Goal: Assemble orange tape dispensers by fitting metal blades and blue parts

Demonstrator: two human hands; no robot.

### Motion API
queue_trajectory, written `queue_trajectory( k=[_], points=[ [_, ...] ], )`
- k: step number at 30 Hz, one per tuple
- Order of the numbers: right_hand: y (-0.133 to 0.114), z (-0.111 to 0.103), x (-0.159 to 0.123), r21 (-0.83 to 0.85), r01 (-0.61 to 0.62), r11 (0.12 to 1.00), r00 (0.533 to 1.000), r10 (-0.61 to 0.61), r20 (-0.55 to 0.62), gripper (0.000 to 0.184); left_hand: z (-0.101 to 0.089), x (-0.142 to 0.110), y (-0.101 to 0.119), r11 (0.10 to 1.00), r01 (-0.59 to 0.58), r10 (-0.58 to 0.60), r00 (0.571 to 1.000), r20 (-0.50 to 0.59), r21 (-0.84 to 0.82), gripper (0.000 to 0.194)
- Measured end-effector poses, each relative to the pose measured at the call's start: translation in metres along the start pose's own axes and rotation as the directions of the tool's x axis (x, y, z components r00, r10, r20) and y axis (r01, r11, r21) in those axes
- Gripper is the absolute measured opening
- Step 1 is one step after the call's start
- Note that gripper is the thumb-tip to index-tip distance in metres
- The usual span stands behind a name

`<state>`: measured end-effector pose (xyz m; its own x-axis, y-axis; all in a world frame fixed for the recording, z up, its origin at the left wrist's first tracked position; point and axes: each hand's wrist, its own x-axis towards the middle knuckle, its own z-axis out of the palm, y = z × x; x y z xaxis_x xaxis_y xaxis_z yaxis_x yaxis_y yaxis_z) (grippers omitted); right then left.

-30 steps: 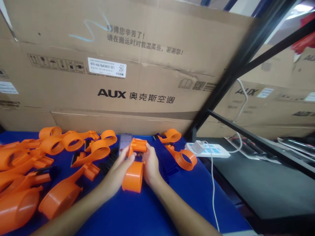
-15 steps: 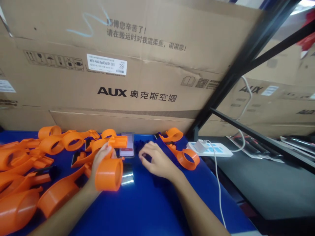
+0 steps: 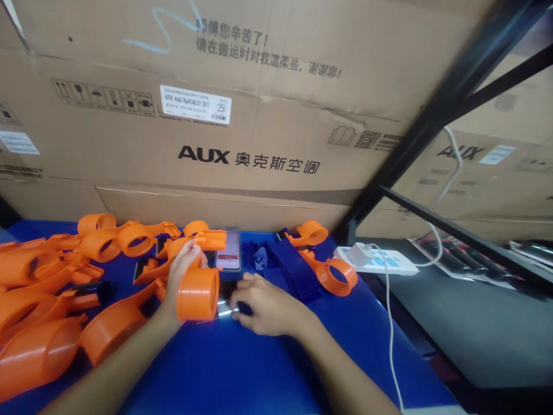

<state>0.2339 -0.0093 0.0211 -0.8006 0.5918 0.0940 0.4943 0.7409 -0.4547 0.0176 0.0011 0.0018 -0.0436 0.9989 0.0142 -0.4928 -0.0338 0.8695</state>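
My left hand [image 3: 179, 276] is closed around an orange plastic tape-dispenser body [image 3: 199, 291], held up over the blue table [image 3: 242, 369] with its round ring facing me. My right hand [image 3: 263, 302] rests low on the table just right of it, fingers curled on a small shiny metal piece [image 3: 224, 311] lying there; whether it grips the piece I cannot make out. A phone [image 3: 227, 253] lies flat behind both hands. Small dark blue parts [image 3: 259, 256] sit beside the phone.
Several orange dispenser bodies [image 3: 43, 300] are heaped on the left; two more [image 3: 328, 271] lie at the right. Large cardboard boxes [image 3: 242, 115] wall the back. A white power strip [image 3: 375, 259] with charger and cable sits on a black shelf [image 3: 466, 323] right of a black frame.
My left hand carried the orange body leftward away from my right hand. My right hand let go of it, reached toward the blue parts, then came down onto the metal piece.
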Motion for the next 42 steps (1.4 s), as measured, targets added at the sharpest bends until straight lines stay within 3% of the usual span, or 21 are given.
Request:
queue_trajectory(
  k=[18, 32, 42],
  points=[
    [-0.0017, -0.0003, -0.0006, -0.129, -0.008, 0.992, 1.0, 0.01, 0.015, 0.013, 0.0017, 0.0012, -0.0008, 0.999, -0.018, 0.019, 0.999, -0.039, 0.048, 0.038],
    [-0.0022, -0.0061, 0.0001, -0.087, 0.006, 0.996, 1.0, -0.008, -0.013, 0.01, 0.0012, 0.0017, -0.001, 0.997, -0.026, 0.029, 0.999, -0.035, 0.078, 0.038],
    [-0.0002, -0.0089, -0.0029, 0.062, -0.049, 0.997, 0.999, 0.051, -0.019, 0.009, 0.0048, -0.0017, 0.0019, 0.993, -0.047, 0.049, 0.999, -0.021, 0.105, 0.037]
  ],
)
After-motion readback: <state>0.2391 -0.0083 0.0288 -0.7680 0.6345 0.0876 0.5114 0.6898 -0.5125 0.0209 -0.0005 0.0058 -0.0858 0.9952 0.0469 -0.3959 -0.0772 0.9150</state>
